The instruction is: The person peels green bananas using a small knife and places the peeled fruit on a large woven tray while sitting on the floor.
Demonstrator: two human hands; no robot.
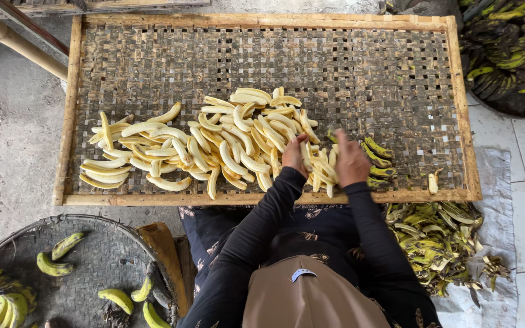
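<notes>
Both arms reach forward; left hand (295,155) and right hand (351,161) curl knuckles-up, fingers grasping peeled bananas (320,167) beneath them on the woven tray (396,79).

1. Left hand (295,155): fingertips buried among peeled bananas (226,143); grip unreadable.
2. Right hand (351,159): back faces camera, palm and anything held hidden.
3. Round basket (101,258): cut by left and bottom edges.
4. Dark tub (508,58) of green bananas: cut by the frame's right side.
5. Peel pile (439,240): partly behind right sleeve.
</notes>
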